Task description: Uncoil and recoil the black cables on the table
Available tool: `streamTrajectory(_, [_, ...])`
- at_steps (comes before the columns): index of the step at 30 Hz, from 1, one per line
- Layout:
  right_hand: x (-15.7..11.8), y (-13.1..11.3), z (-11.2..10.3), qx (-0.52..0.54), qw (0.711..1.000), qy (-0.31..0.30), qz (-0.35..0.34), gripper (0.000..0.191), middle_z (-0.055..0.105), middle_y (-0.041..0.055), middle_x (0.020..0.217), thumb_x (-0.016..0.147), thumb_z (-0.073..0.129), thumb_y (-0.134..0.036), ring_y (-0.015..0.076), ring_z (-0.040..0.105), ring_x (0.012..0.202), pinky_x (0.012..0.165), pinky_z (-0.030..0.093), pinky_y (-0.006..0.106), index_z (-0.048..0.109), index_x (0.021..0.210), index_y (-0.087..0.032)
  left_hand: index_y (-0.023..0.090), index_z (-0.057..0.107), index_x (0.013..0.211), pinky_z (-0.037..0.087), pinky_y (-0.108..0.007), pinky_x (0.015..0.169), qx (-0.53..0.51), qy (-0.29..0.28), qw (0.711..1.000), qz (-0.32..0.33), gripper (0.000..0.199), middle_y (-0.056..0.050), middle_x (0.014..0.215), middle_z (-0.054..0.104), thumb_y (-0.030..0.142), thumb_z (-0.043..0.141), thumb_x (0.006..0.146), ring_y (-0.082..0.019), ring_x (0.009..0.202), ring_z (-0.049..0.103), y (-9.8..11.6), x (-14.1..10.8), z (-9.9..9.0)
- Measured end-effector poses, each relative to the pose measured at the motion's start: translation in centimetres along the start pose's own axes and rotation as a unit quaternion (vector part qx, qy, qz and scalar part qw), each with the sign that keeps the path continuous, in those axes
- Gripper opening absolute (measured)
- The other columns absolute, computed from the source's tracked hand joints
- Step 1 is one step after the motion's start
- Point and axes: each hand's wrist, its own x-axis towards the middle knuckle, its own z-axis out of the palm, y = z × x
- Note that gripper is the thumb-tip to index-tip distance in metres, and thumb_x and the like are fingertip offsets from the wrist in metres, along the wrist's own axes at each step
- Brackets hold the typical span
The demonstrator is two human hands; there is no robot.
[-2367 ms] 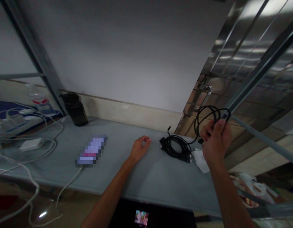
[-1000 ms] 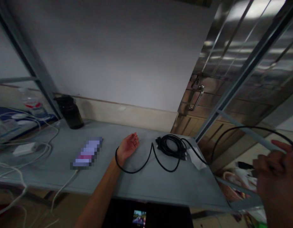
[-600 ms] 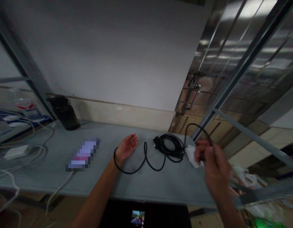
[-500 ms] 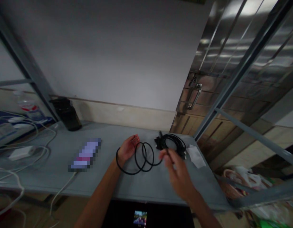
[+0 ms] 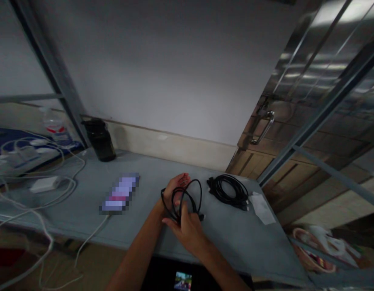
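Observation:
A thin black cable [image 5: 200, 193] forms several loose loops between my hands, above the grey table. My left hand [image 5: 172, 193] has the loops against its palm and around it, its fingers curled upward. My right hand [image 5: 187, 226] is over the lower part of the loops, its index finger and thumb at the cable. A dark connector [image 5: 201, 217] shows just beside my right hand. To the right, a second black cable [image 5: 229, 193] lies coiled on the table, apart from both hands.
The grey table [image 5: 235, 246] bears a lit phone [image 5: 120, 193] on a white cord, a black bottle [image 5: 101, 139], a white adapter [image 5: 45, 184] and white paper [image 5: 262, 207]. Metal posts rise at both sides. A pink basket [image 5: 314, 250] stands low at the right.
My right hand has moved left from near the coiled cable to my left hand, and the held cable's loops are gathered closer together. The view has shifted somewhat.

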Motion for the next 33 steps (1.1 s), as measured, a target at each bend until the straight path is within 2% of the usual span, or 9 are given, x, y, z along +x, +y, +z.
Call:
streamTrajectory(5, [3.2,1.9,-4.7,0.082,0.989,0.117,0.034,0.052,0.085,0.0097,0.098,0.118,0.044,-0.065,0.0280,0.083,0.087,0.080,0.062,0.036,0.073,0.115,-0.022,0.015,0.080,0.112,0.065,-0.039,0.092,-0.052,-0.004,0.996,-0.074,0.027,-0.009,0.107,0.081,0.041,0.077,0.105,-0.024,0.097,0.077,-0.4,0.3,1.2])
streamTrajectory(10, [7.2,3.9,-7.8,0.021,0.971,0.231,0.053,0.059,0.082,0.0120,0.093,0.120,0.035,-0.065,0.0285,0.082,0.086,0.075,0.057,0.033,0.070,0.104,-0.021,0.014,0.083,0.101,0.063,-0.035,0.095,-0.092,0.021,0.991,-0.091,0.020,-0.015,0.103,0.085,0.033,0.085,0.095,-0.025,0.098,0.081,0.4,-0.1,1.6])
streamTrajectory(12, [8.1,4.4,-7.7,-0.033,0.975,0.210,0.058,0.058,0.083,0.0140,0.095,0.122,0.032,-0.059,0.0291,0.082,0.087,0.075,0.056,0.033,0.071,0.111,-0.018,0.015,0.081,0.101,0.064,-0.035,0.096,-0.108,0.043,0.989,-0.089,0.023,-0.014,0.103,0.085,0.037,0.081,0.098,-0.024,0.098,0.081,1.2,-0.2,1.2])
streamTrajectory(17, [9.0,4.7,-5.0,-0.178,0.983,0.000,0.036,0.048,0.084,0.0139,0.094,0.121,0.047,-0.053,0.0303,0.083,0.083,0.076,0.059,0.035,0.072,0.138,-0.015,0.015,0.078,0.110,0.065,-0.037,0.090,-0.114,0.087,0.988,-0.055,0.058,-0.016,0.109,0.084,0.071,0.064,0.104,-0.025,0.098,0.081,2.4,0.1,0.6])
streamTrajectory(19, [8.9,4.7,-3.7,-0.191,0.980,-0.050,0.000,0.047,0.085,0.0146,0.100,0.119,0.054,-0.053,0.0310,0.083,0.088,0.080,0.061,0.038,0.071,0.144,-0.016,0.016,0.077,0.111,0.064,-0.041,0.089,-0.054,0.122,0.991,-0.015,0.062,-0.015,0.107,0.083,0.076,0.072,0.097,-0.028,0.095,0.081,2.1,0.3,0.7])
streamTrajectory(21, [8.8,4.8,-2.8,-0.187,0.979,-0.075,-0.042,0.041,0.084,0.0146,0.109,0.116,0.066,-0.047,0.0309,0.082,0.099,0.089,0.062,0.040,0.072,0.142,-0.016,0.017,0.076,0.113,0.063,-0.044,0.094,0.022,0.160,0.986,0.028,0.054,-0.011,0.103,0.082,0.060,0.092,0.084,-0.029,0.094,0.080,1.5,0.5,0.7])
streamTrajectory(25, [8.4,5.4,-2.4,-0.180,0.976,-0.085,-0.083,0.029,0.079,0.0130,0.124,0.108,0.080,-0.035,0.0311,0.072,0.123,0.110,0.055,0.046,0.075,0.131,-0.018,0.020,0.075,0.116,0.055,-0.048,0.114,0.112,0.212,0.967,0.087,0.053,-0.007,0.107,0.079,0.018,0.098,0.068,-0.030,0.112,0.076,0.4,0.9,0.0])
streamTrajectory(28, [8.0,6.5,-4.1,-0.169,0.981,-0.045,-0.082,0.033,0.074,0.0131,0.130,0.108,0.079,-0.044,0.0314,0.066,0.125,0.110,0.053,0.047,0.073,0.129,-0.019,0.021,0.071,0.122,0.048,-0.052,0.125,0.169,0.249,0.945,0.127,0.046,-0.011,0.120,0.075,0.017,0.087,0.079,-0.033,0.128,0.070,0.2,1.1,-0.9])
streamTrajectory(33, [6.6,11.0,-9.8,-0.189,0.981,0.036,-0.034,0.044,0.070,0.0150,0.133,0.109,0.074,-0.056,0.0341,0.063,0.125,0.111,0.048,0.049,0.071,0.132,-0.020,0.018,0.063,0.138,0.035,-0.059,0.135,0.259,0.278,0.911,0.162,0.053,-0.020,0.142,0.066,0.018,0.075,0.087,-0.039,0.149,0.056,-0.1,1.4,-1.7])
